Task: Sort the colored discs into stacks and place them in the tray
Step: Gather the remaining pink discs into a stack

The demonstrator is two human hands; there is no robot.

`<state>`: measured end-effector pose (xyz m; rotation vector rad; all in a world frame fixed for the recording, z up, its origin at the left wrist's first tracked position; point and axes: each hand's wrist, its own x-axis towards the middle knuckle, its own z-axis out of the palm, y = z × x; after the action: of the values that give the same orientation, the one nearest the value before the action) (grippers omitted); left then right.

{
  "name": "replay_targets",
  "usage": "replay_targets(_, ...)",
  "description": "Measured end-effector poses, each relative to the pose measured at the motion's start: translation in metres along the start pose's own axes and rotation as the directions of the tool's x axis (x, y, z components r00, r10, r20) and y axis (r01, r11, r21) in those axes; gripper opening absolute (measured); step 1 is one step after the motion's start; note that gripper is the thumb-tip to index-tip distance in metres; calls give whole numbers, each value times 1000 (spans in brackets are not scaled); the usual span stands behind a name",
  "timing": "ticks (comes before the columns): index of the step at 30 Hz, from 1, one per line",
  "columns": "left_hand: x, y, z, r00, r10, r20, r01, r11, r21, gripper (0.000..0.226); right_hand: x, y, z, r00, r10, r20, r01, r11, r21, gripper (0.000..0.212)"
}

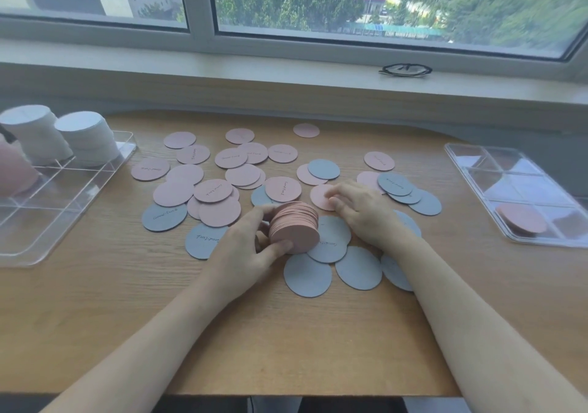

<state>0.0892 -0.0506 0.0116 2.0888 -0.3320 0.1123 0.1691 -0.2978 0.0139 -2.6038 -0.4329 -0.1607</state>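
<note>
Nearest the camera, both forearms reached over the wooden surface [286,349]. The left hand [251,247] gripped a stack of pink discs [294,226] on edge, thumb below and fingers curled over the top. The right hand [362,209] rested its fingertips on a loose pink disc [321,196], apparently to drag it free. Many pink discs [184,174] and grey discs [307,274] lay scattered around. Sliding the disc off its neighbours before lifting seemed wise, keeping the stack squared. The clear tray [63,209] at left held white stacks [87,139].

Pink disc stack [294,226] in left hand [246,247], tilted.
</note>
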Motion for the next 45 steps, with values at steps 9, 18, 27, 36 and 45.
replay_targets(9, 0, -2, -1, 999, 27, 29, -29, 998, 51, 48, 0, 25, -16, 989, 149, 2, -146, 975, -169, 37)
replay_targets(18, 1, -4, 0, 999, 27, 24, -28, 999, 27, 46, -7, 8, -16, 961, 34, -274, -73, 988, -136, 17)
replay_targets(27, 2, -10, 3, 1000, 25, 17, -25, 1000, 15, 51, -19, -36, -10, 991, -20, -129, 99, 755, 648, 16)
replay_targets(36, 2, -7, 2, 999, 32, 22, -32, 999, -3, 49, -15, -27, -4, 997, -73, -19, 72, 864, 498, 18)
replay_targets(45, 0, 0, 1, 999, 33, 26, -33, 999, -1, 49, 5, 37, -11, 954, 289, -78, -298, 897, -327, 38)
